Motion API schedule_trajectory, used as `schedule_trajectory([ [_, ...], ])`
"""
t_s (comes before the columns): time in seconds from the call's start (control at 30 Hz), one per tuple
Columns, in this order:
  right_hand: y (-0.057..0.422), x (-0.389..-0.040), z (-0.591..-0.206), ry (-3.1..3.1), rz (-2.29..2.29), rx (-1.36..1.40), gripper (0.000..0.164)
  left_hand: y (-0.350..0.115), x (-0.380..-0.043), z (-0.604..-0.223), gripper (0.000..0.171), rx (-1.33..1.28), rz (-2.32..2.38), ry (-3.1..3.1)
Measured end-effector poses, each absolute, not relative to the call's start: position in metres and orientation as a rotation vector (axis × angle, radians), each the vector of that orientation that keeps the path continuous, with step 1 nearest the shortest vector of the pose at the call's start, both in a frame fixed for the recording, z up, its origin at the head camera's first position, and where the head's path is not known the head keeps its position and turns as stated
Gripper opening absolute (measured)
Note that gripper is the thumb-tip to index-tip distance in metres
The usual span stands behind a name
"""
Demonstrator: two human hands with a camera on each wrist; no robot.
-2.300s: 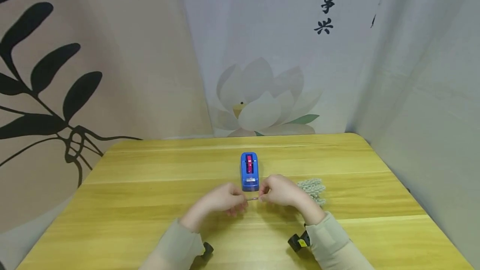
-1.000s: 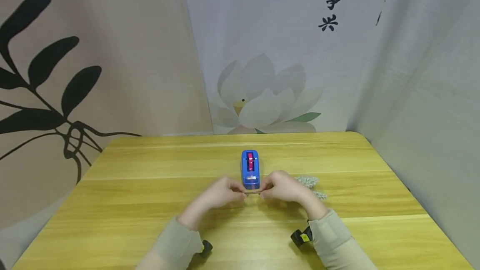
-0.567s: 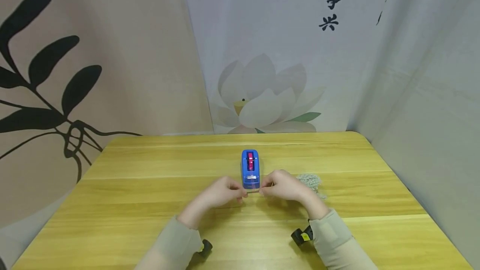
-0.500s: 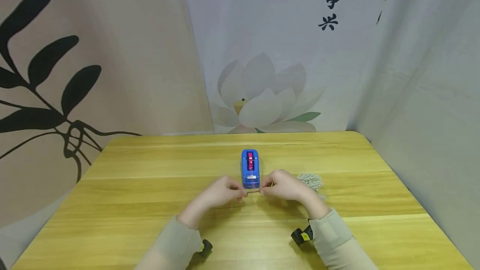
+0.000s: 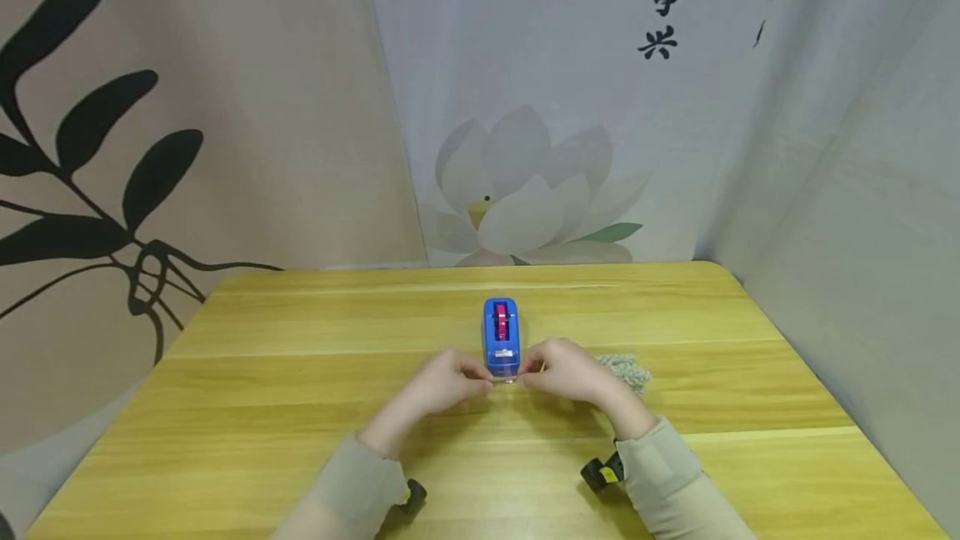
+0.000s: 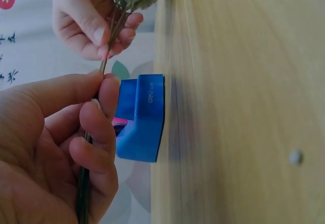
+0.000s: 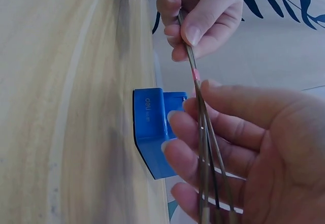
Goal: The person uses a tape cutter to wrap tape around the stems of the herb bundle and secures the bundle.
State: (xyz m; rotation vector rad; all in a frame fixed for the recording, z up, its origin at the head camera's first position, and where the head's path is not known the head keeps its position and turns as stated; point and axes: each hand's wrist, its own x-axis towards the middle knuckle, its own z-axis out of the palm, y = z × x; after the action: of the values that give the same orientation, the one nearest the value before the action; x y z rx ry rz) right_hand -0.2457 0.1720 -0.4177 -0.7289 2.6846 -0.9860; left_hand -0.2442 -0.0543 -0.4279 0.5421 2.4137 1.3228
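A small bunch of dried flowers with pale green heads (image 5: 628,372) is held sideways between both hands. My left hand (image 5: 442,382) pinches its thin stems between thumb and fingers; in the left wrist view the stem ends (image 6: 84,193) run down past the palm. Nearer the heads, my right hand (image 5: 562,369) holds the stems (image 7: 205,148) between thumb and fingertips, where they fan out. A strip of pink tape (image 7: 196,74) wraps the stems in the gap between the hands. Just beyond the fingertips stands a blue tape dispenser (image 5: 502,364) with a pink roll (image 5: 501,322).
The wooden table (image 5: 300,332) reaches back to a hanging cloth (image 5: 300,107) printed with leaves, a lotus and writing. Black wrist cameras (image 5: 602,473) sit below each sleeve. A small grey spot (image 6: 296,157) shows on the wood in the left wrist view.
Both hands have moved slightly away from the body, up to the dispenser's front end. The flower heads have shifted and turned about the stems. Pink now shows between the fingertips.
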Motion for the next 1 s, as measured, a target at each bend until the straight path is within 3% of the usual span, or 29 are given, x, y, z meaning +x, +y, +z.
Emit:
schedule_trajectory([
  [0.33,0.1705,-0.2448,-0.4158,2.698,-0.961,-0.714,0.007,-0.0524,-0.2424,-0.4267,0.011,0.556,1.296,2.488],
  [0.67,0.1692,-0.2442,-0.4209,2.756,-0.939,-0.727,0.007,-0.0539,-0.2436,-0.4253,0.022,0.601,1.225,2.483],
  [1.0,0.1679,-0.2457,-0.4212,2.726,-0.997,-0.721,0.010,-0.0545,-0.2454,-0.4286,0.014,0.591,1.254,2.506],
])
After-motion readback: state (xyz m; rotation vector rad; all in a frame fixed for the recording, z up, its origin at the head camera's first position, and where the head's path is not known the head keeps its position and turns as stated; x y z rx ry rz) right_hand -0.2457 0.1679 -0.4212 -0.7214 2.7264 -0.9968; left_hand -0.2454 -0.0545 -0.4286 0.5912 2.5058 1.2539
